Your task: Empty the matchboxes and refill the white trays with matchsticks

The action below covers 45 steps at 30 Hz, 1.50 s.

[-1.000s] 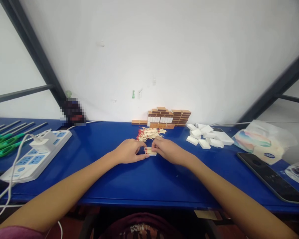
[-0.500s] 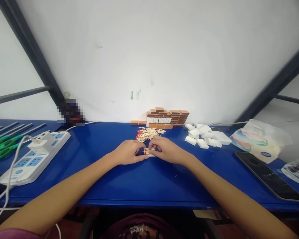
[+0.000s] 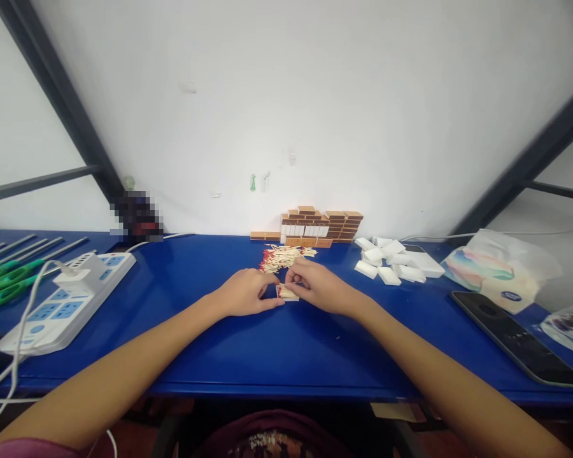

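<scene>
A small white matchbox tray (image 3: 293,298) with red-headed matches in it lies on the blue table between my hands. My left hand (image 3: 246,291) grips the tray's left end, thumb at the near side and fingers at the far side. Over the tray's right part, my right hand (image 3: 318,286) has its thumb and index finger pinched together at the matches. Whether a match is between those fingertips is hidden. Just behind my hands is a loose pile of matches (image 3: 284,256), most red heads toward the left.
Brown matchbox covers (image 3: 344,226) are stacked against the wall. White trays (image 3: 388,275) lie heaped at the right, near a tissue pack (image 3: 487,267) and a phone (image 3: 516,337). At the left are a power strip (image 3: 52,318) with a cable and green-handled tools (image 3: 9,277).
A match that stuck out past the tray's left end now lies within it. My right hand's fingers have shifted slightly, showing more matches; my left hand stays put.
</scene>
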Each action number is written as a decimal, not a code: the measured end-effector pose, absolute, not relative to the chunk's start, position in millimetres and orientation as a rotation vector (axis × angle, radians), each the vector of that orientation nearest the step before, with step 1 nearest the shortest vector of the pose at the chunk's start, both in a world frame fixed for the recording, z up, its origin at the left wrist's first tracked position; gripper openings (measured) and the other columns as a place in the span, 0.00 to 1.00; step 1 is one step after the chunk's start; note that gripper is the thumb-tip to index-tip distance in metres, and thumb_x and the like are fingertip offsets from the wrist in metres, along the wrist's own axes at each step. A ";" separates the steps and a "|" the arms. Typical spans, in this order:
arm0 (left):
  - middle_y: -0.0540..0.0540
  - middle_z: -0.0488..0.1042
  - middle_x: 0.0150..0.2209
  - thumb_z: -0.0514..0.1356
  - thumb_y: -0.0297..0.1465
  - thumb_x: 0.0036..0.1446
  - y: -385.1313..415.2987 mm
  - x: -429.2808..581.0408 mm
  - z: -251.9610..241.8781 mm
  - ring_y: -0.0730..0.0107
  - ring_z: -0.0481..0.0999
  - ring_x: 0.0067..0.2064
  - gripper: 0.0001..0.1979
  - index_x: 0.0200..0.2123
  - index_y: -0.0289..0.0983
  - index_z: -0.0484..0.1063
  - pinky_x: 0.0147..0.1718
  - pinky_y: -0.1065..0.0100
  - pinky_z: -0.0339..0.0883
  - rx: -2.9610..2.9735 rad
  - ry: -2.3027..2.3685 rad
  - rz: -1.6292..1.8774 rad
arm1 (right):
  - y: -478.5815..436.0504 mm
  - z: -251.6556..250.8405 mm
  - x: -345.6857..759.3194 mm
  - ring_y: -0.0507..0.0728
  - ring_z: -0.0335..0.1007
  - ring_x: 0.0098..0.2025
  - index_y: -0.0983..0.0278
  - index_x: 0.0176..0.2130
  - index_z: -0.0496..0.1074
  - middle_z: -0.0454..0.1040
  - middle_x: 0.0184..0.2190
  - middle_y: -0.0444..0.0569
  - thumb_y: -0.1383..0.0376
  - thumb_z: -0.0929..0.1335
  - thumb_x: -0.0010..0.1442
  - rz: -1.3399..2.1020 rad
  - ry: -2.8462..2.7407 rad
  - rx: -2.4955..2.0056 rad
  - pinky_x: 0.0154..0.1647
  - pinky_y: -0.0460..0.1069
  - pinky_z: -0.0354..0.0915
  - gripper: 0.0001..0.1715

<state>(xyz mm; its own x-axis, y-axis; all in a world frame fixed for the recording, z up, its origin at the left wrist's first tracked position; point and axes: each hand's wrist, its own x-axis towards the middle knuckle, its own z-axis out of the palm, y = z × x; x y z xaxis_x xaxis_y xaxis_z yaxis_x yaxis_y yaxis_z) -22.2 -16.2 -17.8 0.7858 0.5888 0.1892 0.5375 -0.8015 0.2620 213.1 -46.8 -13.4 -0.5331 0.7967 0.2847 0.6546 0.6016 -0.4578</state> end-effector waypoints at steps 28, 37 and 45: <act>0.51 0.75 0.26 0.61 0.49 0.64 -16.0 -23.0 -14.7 0.69 0.74 0.28 0.19 0.45 0.39 0.78 0.28 0.68 0.56 2.772 0.890 0.372 | -22.6 -30.3 233.8 0.59 0.66 0.43 0.64 0.35 0.73 0.71 0.39 0.52 0.67 0.67 0.68 0.289 -2.386 -1.299 0.45 0.52 0.62 0.07; 0.51 0.75 0.25 0.61 0.48 0.64 -15.2 -23.7 -16.9 0.68 0.74 0.27 0.20 0.47 0.39 0.77 0.28 0.68 0.58 2.783 0.880 0.392 | -25.9 -23.6 232.4 0.60 0.66 0.43 0.63 0.38 0.70 0.75 0.37 0.51 0.70 0.66 0.68 0.263 -2.245 -1.228 0.45 0.52 0.63 0.05; 0.51 0.74 0.25 0.62 0.47 0.64 -15.4 -23.4 -16.9 0.69 0.74 0.27 0.19 0.46 0.39 0.77 0.28 0.68 0.58 2.782 0.892 0.374 | -36.3 -16.9 217.8 0.61 0.67 0.44 0.62 0.43 0.76 0.75 0.40 0.54 0.65 0.63 0.72 0.205 -2.283 -1.049 0.48 0.55 0.64 0.12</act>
